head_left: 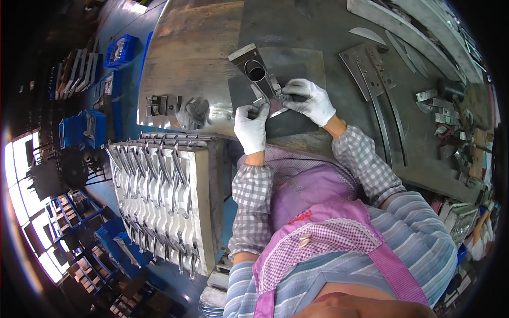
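My left hand [251, 129], in a white glove, is closed at the near left side of a metal fixture [245, 53] with a round opening. Its thumb and fingers come together at a small shiny metal piece [259, 102]. On the other side of the fixture, my gloved right hand [310, 100] curls its fingertips against a metal part [282, 98]; what lies inside the pinch is partly hidden. Between the hands a dull reddish patch [275, 105] and a bright metal edge show. A dark mat [297, 123] lies under the fixture.
Crumpled grey gloves [193, 113] and small metal brackets [161, 105] lie left on the metal table [191, 42]. To the right are long curved bars [389, 124] and several metal blocks [445, 108]. A rack [204, 201] of shiny curved parts stands close on my left.
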{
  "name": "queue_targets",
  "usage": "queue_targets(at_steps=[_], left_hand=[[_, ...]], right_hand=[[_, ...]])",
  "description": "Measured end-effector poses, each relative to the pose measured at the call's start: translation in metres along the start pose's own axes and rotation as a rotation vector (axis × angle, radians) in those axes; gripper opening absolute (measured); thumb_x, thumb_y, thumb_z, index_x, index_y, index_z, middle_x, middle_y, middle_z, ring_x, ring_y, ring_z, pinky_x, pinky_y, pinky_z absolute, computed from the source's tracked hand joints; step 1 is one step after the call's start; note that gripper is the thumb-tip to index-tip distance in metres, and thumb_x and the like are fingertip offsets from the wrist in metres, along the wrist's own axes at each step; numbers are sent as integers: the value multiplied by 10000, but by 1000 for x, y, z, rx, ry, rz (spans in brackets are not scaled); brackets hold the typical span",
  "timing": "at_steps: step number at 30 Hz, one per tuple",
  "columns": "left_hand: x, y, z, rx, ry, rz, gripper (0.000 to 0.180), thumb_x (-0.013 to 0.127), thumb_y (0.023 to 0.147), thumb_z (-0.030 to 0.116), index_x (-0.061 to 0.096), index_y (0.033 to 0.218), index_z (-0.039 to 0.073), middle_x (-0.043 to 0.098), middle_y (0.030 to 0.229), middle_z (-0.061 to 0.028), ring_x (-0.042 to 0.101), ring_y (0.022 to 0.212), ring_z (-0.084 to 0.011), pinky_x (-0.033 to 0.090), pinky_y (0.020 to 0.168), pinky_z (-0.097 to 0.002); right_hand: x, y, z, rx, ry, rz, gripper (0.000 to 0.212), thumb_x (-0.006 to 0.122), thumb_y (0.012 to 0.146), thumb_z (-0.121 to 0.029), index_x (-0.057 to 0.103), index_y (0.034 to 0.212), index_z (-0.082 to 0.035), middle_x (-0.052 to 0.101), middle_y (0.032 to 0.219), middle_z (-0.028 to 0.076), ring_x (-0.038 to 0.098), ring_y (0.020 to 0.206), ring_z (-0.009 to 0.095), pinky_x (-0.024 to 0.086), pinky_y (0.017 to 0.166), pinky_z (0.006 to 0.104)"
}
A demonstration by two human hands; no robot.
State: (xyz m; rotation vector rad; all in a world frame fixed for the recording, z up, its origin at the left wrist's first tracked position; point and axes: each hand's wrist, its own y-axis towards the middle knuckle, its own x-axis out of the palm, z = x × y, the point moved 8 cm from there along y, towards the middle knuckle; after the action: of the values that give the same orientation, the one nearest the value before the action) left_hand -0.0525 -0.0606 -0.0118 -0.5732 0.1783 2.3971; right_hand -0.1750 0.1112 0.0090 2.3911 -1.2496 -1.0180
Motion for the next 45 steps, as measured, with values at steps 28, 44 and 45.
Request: queue_targets(at_steps=[28, 44, 45], left_hand=[[0, -3, 6, 180, 116, -4, 257, 815, 814, 157, 595, 865, 35, 564, 773, -73, 549, 651, -190, 478, 635, -337], [68, -178, 48, -77, -257, -1484, 294, 624, 996, 260, 615, 1110, -11, 646, 896, -83, 577, 608, -116, 480, 556, -267], [66, -178, 55, 108, -302, -1482, 364, 617, 1002, 267, 626, 1203, -36, 674, 966, -96, 617, 681, -138, 529, 652, -287]], right_hand=[[13, 29, -4, 534, 562, -110, 295, 789, 793, -49, 742, 1084, -36, 704, 985, 58, 685, 910, 167, 549, 797, 304], [-28, -123, -64, 1014, 468, -544, 514, 722, 930, -380, 640, 1248, 16, 704, 1100, 118, 670, 930, 190, 539, 832, 322], [-53, -106, -66, 891, 389, -360, 438, 739, 918, -354, 682, 1133, 23, 725, 964, 94, 656, 777, 169, 541, 699, 314]])
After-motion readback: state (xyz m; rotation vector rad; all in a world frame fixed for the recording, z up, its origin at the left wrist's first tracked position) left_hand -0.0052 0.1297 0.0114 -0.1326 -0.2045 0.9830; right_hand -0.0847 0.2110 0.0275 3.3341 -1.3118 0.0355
